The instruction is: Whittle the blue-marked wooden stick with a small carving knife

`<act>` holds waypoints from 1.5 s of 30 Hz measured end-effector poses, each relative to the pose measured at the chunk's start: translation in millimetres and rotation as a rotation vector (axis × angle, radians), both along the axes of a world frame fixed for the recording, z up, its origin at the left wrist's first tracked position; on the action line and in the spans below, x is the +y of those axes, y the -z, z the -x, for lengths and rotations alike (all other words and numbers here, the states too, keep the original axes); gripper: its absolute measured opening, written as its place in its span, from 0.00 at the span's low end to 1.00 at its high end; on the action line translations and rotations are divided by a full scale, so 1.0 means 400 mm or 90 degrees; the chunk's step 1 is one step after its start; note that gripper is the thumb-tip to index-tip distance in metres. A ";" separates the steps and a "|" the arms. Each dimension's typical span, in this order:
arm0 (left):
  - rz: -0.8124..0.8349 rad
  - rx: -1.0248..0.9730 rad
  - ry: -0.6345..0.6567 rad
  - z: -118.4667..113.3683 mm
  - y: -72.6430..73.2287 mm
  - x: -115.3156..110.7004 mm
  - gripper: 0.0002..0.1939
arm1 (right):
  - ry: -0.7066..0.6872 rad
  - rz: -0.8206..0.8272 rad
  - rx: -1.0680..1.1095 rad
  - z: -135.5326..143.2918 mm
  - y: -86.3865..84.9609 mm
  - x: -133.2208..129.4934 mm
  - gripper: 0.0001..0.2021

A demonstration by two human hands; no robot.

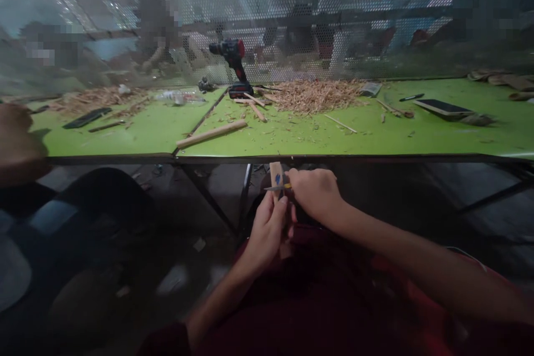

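Observation:
Below the table's front edge, my left hand (269, 225) is closed around the lower part of a small flat piece of wood (276, 169). The wood points away from me and has a blue mark on its face. My right hand (316, 192) grips a knife (274, 188) with some yellow near its handle. Its thin blade lies across the wood, pointing left, just above my left thumb. Most of the knife's handle is hidden inside my right fist. The lower end of the wood is covered by my left fingers.
On the green table (292, 142) lie a round wooden stick (212, 134), a heap of wood shavings (317, 95), a phone (444, 108) and a pen (411, 97). A cordless drill (234, 67) stands before a perforated screen (283, 22). Another person's hand (20, 144) is at far left.

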State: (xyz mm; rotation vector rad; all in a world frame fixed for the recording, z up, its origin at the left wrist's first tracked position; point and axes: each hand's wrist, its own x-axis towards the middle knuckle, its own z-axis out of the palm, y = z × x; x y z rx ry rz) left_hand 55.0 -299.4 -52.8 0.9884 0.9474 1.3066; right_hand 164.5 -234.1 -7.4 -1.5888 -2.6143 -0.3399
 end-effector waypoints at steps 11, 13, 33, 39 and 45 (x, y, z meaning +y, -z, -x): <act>0.062 -0.126 0.042 0.005 -0.001 0.009 0.15 | -0.026 -0.087 0.019 -0.002 0.039 0.046 0.23; 0.067 -0.131 0.041 0.008 0.003 0.015 0.15 | -0.037 -0.111 0.032 -0.001 0.057 0.071 0.24; 0.051 -0.127 0.045 0.039 -0.017 0.000 0.15 | -0.059 -0.170 0.029 0.017 0.014 0.147 0.16; 0.021 -0.149 0.053 0.031 -0.033 -0.013 0.10 | -0.071 -0.228 0.046 0.008 -0.014 0.125 0.21; 0.031 -0.135 0.046 0.019 -0.031 -0.005 0.12 | -0.079 -0.171 0.058 0.002 0.004 0.056 0.19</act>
